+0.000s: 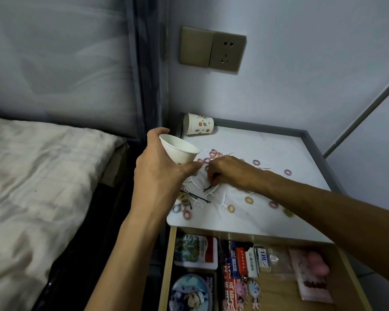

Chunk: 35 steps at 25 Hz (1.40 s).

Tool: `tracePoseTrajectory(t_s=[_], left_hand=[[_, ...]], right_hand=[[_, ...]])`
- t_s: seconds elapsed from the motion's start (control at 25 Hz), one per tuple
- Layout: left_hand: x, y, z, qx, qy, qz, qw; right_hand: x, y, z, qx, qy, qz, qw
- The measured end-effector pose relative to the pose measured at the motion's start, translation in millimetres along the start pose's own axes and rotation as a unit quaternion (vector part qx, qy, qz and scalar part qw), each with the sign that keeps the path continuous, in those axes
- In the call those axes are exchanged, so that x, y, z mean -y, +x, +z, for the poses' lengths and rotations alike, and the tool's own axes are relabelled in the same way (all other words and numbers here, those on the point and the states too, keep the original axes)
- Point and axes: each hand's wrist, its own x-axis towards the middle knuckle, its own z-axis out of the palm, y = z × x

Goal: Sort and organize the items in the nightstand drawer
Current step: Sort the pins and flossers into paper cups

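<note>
My left hand (pixel 160 171) grips a white paper cup (pixel 177 151), tilted with its mouth toward the right, above the left edge of the nightstand top (pixel 279 151). My right hand (pixel 225 170) reaches across the top and pinches a black hairpin (pixel 208 188) among white floss picks (pixel 211 191). Small pastel hair ties (pixel 230 208) and more black hairpins (pixel 198 197) lie scattered on the white top. Below, the wooden drawer (pixel 166 265) stands open with boxes, cards, keychains and packets inside.
A second paper cup (pixel 198 124) with a fruit print lies on its side at the back left corner of the nightstand. A bed with a pale duvet (pixel 32 176) fills the left. A wall socket (pixel 212 49) is above.
</note>
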Motion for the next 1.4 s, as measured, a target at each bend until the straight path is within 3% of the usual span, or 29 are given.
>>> tracePoseTrajectory(t_s=[0.2, 0.28, 0.4, 0.52, 0.72, 1.2, 1.4], left_hand=[[-1, 1, -2, -0.002, 0.004, 0.001, 1.000], [-1, 2, -2, -0.006, -0.002, -0.001, 1.000], [-1, 3, -2, -0.015, -0.001, -0.004, 1.000], [0, 3, -4, -0.019, -0.001, 0.000, 1.000], [0, 1, -4, -0.022, -0.002, -0.009, 1.000], [1, 2, -8, -0.017, -0.001, 0.004, 1.000], [0, 1, -7, -0.020, -0.002, 0.001, 1.000]], right_hand=[[-3, -7, 8, -0.044, -0.062, 0.010, 0.997], [-1, -9, 3, -0.060, -0.019, 0.066, 0.996], [16, -10, 3, -0.094, 0.040, 0.085, 0.991], [43, -14, 13, -0.074, 0.104, 0.105, 0.986], [58, -14, 27, -0.100, 0.133, 0.179, 0.970], [75, -17, 31, -0.092, 0.136, 0.186, 0.969], [74, -14, 33, -0.083, 0.058, 0.207, 0.973]])
